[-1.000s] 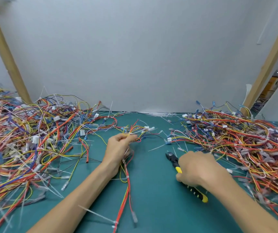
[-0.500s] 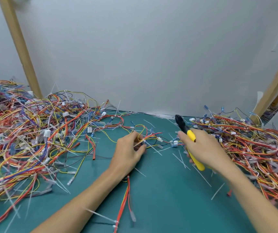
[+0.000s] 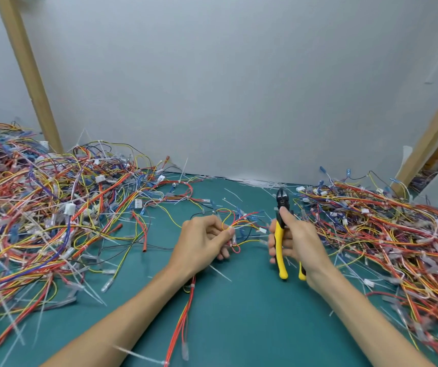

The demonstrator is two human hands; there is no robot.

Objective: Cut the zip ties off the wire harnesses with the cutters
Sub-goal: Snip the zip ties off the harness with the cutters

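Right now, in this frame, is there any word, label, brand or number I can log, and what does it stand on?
No text here can be read.
Cutters: any marking on the black head is too small and blurred to read.
White connector and the others like it in the wire piles: no legible print.
Wall: no writing or sign visible.

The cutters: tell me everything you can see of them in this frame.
The cutters have a black metal head and two yellow handles with black trim, seemingly plastic-coated. They stand nearly upright, head pointing up toward the wall, handles slightly spread at the bottom. The right hand grips both handles, thumb near the pivot. The jaws look close to shut and touch nothing. The tool is over the teal mat, just right of the wire harness pinched by the left hand.
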